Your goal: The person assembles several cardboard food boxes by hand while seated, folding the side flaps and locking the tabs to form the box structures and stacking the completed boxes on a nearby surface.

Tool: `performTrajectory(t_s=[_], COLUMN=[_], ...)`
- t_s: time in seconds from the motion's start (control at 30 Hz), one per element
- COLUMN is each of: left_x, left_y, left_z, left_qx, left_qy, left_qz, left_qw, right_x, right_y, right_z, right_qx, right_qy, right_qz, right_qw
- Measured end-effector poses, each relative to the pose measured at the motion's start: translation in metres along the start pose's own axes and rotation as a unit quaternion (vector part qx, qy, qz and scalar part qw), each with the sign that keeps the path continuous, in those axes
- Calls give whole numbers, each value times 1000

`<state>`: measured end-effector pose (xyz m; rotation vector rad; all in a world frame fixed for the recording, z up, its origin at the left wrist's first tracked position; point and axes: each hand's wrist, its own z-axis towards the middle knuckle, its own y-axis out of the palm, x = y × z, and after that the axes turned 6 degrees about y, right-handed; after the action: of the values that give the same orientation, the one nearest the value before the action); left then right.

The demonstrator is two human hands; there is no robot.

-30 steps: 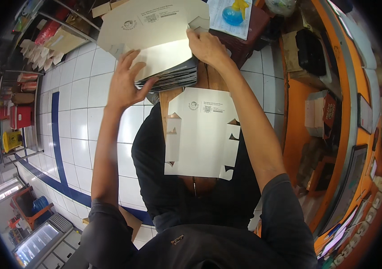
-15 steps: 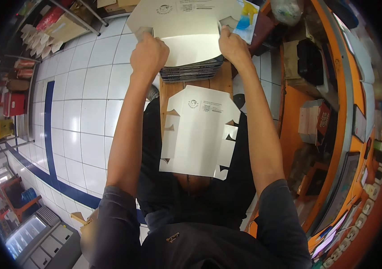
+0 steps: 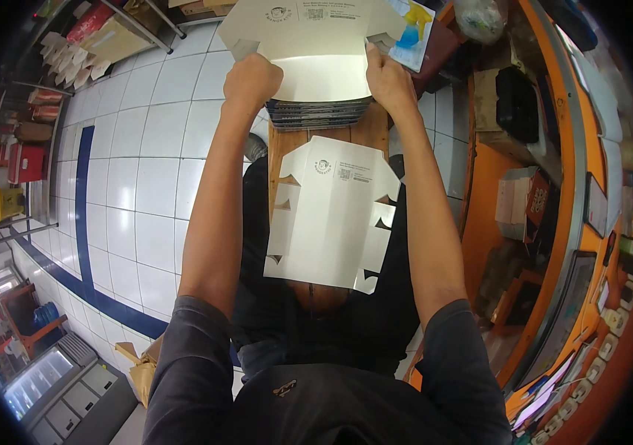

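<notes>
A partly folded white cardboard box [image 3: 316,78] sits on a stack of nested boxes [image 3: 318,115] with dark outsides, at the far end of a wooden bench [image 3: 290,142]. My left hand [image 3: 253,78] is closed on its left corner, and my right hand [image 3: 391,80] grips the right corner. The near wall stands up between my hands, while the printed lid panel spreads flat beyond them. Closer to me lies a flat, unfolded cardboard box blank [image 3: 329,215], with cut slots along both sides; neither hand touches it.
White floor tiles [image 3: 149,141] with a dark blue stripe extend to the left. Metal shelving [image 3: 42,148] lines the far left. An orange cabinet [image 3: 480,193] stands close on the right. A yellow and blue spray bottle [image 3: 413,26] is beyond my right hand.
The near wall of the held box stands more upright, its lower edge now in line with the stack. Both hands keep their hold on the corners.
</notes>
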<state>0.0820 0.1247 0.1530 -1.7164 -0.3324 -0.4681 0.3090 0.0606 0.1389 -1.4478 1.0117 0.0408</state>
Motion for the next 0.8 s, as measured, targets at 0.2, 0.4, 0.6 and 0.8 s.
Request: performTrajectory(t_s=[0.2, 0.4, 0.6, 0.8], left_x=[-7, 8, -43, -152], left_y=[8, -2, -12, 47], left_z=[0, -9, -97, -276], left_qx=[21, 23, 109, -8], left_qy=[-7, -2, 68, 114], left_qz=[-8, -1, 30, -76], left_qw=[1000, 1000, 991, 991], right_x=[15, 84, 71, 100], right_y=[0, 102, 158, 166], right_z=[-32, -188, -282, -287], right_qx=[127, 10, -152, -133], right_qy=[-36, -52, 18, -23], right_qz=[64, -23, -71, -18], right_qw=[989, 998, 986, 991])
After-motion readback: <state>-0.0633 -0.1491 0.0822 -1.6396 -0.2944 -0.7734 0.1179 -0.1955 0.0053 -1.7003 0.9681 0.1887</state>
